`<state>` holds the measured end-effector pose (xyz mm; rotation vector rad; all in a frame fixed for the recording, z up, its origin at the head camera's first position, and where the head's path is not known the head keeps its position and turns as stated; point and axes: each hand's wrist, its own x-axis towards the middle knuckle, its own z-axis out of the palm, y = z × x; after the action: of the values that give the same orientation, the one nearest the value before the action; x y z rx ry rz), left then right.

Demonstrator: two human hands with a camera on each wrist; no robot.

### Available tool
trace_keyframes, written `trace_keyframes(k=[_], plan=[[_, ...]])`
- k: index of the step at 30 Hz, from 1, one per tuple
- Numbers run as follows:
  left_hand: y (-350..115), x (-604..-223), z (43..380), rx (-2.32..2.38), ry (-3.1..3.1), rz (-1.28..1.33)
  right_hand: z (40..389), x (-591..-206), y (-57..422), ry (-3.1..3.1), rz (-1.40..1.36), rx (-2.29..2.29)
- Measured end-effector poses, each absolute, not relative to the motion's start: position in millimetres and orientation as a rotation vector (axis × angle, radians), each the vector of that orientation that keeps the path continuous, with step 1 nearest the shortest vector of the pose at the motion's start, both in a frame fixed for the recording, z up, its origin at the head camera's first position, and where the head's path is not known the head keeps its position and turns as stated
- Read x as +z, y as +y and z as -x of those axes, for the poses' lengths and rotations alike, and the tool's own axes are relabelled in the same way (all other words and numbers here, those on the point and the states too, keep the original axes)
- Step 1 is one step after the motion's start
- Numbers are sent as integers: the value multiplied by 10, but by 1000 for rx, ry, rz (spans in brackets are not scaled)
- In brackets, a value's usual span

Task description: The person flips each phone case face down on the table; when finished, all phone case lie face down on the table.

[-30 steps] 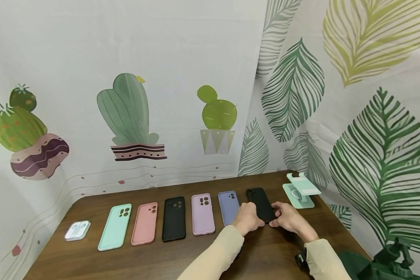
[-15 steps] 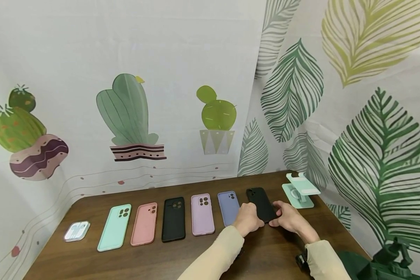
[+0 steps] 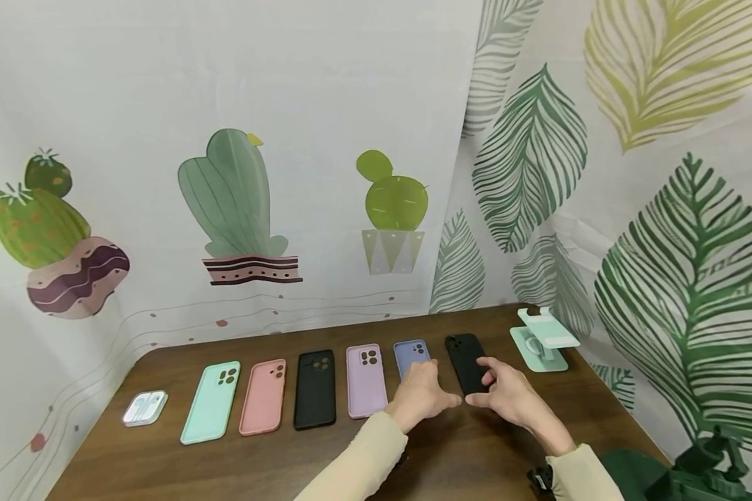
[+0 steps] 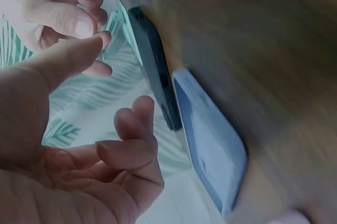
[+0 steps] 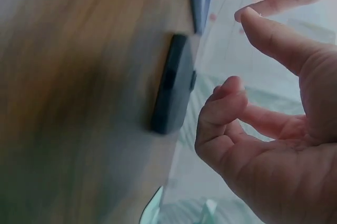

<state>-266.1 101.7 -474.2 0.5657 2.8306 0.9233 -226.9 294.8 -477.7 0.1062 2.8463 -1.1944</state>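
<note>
Head view, left to right on a dark brown wood-look table [image 3: 276, 463], twelve o'clock farthest: the left hand [image 3: 418, 394], fingers loosely bent, thumb apart, pinches nothing; at its two o'clock a matte black, rounded-rectangular, rubbery-looking phone case [image 3: 464, 360] lies flat; it is probably light, slightly bendy, grippy and hard to break, best held by its long edges; at its four o'clock the right hand [image 3: 507, 396] spreads thumb from bent fingers, gripping nothing; towards three o'clock sits a mint-green plastic-looking phone stand [image 3: 550, 331].
</note>
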Motion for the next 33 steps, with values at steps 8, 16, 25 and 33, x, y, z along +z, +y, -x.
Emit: trace_keyframes(k=[8,16,25,33], plan=[[573,-4861,2743,947,2923,-629,2292,-4774,2581,2786,-15,-1245],[403,-5210,2970,740,3132,-734,2387,-4823,2333,2789,-26,-1175],[426,-4943,2810,442,3155,-606,2544,-4963,2261,2798,-13,-1088],[466,-4928,2831,410,3149,-606,2892,-5462,2431,2786,-31,-1001]])
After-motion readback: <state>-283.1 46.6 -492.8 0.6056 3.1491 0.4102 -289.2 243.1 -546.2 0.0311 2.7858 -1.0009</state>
